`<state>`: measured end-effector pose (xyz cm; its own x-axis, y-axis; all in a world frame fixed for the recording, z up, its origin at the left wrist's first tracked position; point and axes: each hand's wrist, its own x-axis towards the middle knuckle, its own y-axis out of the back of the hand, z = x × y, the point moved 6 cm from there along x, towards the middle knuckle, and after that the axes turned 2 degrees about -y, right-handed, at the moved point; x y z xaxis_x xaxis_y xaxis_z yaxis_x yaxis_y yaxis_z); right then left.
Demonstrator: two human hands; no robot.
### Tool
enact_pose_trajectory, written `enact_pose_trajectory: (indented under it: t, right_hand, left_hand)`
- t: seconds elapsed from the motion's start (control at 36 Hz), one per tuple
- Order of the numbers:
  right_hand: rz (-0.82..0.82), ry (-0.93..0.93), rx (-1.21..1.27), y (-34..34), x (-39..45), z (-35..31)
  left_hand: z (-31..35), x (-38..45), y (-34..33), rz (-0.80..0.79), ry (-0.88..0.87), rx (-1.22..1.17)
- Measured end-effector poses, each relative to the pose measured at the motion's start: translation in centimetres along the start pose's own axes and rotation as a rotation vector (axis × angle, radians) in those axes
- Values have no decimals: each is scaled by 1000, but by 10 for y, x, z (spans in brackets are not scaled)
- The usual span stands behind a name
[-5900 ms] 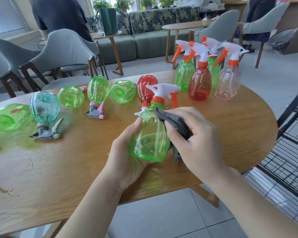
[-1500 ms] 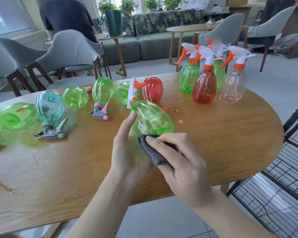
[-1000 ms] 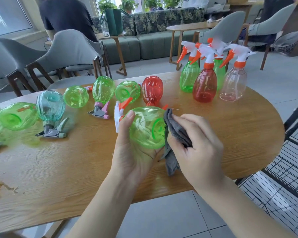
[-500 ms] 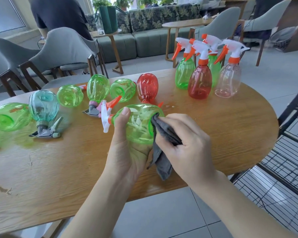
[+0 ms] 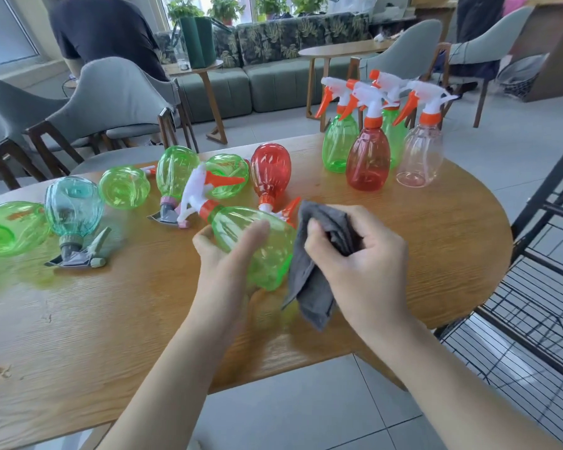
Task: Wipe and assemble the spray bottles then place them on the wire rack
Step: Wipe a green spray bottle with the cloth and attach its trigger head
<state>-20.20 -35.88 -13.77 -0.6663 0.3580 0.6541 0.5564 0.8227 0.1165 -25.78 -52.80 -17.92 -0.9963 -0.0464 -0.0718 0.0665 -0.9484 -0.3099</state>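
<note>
My left hand (image 5: 223,254) has its grip clamped on the green bottle (image 5: 257,245), held tilted just above the bench (image 5: 111,319), sprayer end up and to the left, base toward me. White sprayer head (image 5: 194,193) with orange collar is on it. Thumb lies over the near side of the body, fingers wrap underneath (mostly hidden).

My right hand (image 5: 355,264) has its grip closed on the grey cloth (image 5: 312,280). Cloth is bunched in the fist, its loose end hanging down, touching the bottle's base end.

Rest of the bench:
- Four assembled bottles standing upright at the far right: green (image 5: 338,147), red (image 5: 368,160), clear (image 5: 420,157), one more green behind them (mostly hidden).
- Red bottle (image 5: 270,170) just behind the held one, inverted, neck down, orange collar on.
- Green bottle (image 5: 176,173) inverted on a pink-collared sprayer, left of that.
- Two green bottles lying on their sides in that row: (image 5: 231,173) and (image 5: 124,186).
- Teal bottle (image 5: 72,209) inverted on a grey sprayer, further left.
- Another green one on its side at the far left edge (image 5: 10,228).

Wire rack (image 5: 533,303) is to my right, beside the bench, black.
</note>
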Motion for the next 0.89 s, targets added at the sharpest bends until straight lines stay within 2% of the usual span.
enact_pose_trajectory:
  t: [0.14,0.25,0.44,0.56,0.69,0.89]
  right_hand:
    - [73,-28,-8,13,19,6]
    - [144,11,-72,23,25,4]
    - [256,206,-298,36,36,0]
    - [285,217,-396,38,43,8]
    - [265,144,-352,31,40,16]
    - [121,237,-266,11,32,1]
  left_hand:
    - [7,0,1,-87,-231,439]
    - [12,-3,-5,-145,-361,648]
    - [7,-17,-21,-240,-479,776]
    - [5,-27,-29,-278,-554,878]
    - [1,-35,-37,-303,-578,961]
    - [0,-37,-40,-304,-594,991]
